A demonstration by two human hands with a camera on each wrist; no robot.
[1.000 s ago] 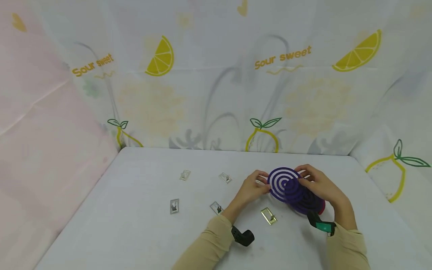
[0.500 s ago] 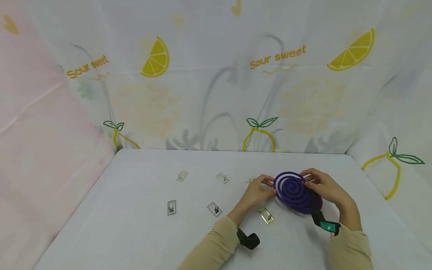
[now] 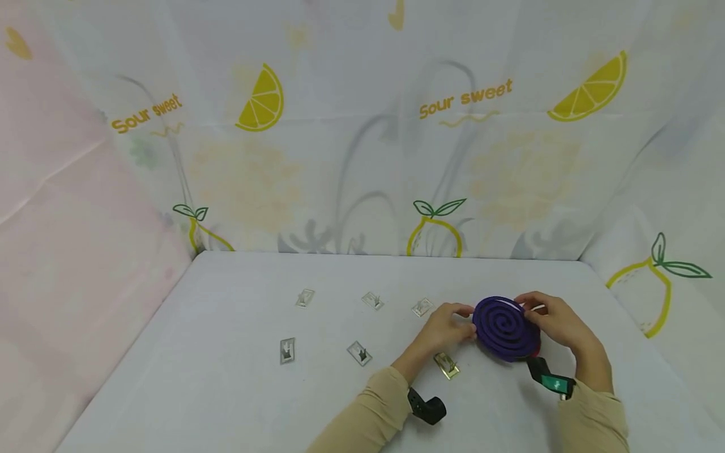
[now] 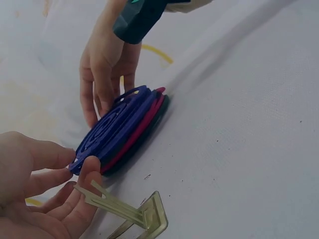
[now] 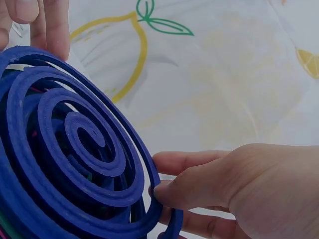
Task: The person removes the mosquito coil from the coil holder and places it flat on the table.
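Note:
A blue spiral mosquito coil (image 3: 503, 327) lies over a stack at the right of the table, slightly raised along its far edge. My left hand (image 3: 444, 330) pinches its left rim between thumb and fingers. On the far right side, my right hand (image 3: 557, 319) pinches the outer ring, thumb on top. Beneath the blue layers, the left wrist view shows a pink coil (image 4: 144, 128) and a dark green coil (image 4: 160, 113). Close below my left hand stands a gold metal coil stand (image 3: 447, 365), its prong raised.
Several silver coil stands, such as one (image 3: 287, 350) at the left and another (image 3: 359, 353) nearer the middle, lie spread over the white table (image 3: 226, 390). A printed cloth (image 3: 340, 126) hangs behind the table. Both wrists carry black camera mounts.
Both hands have brought the blue coil rightward and down onto the stack, so it now covers most of the coils below. A silver stand behind the left hand has come into view.

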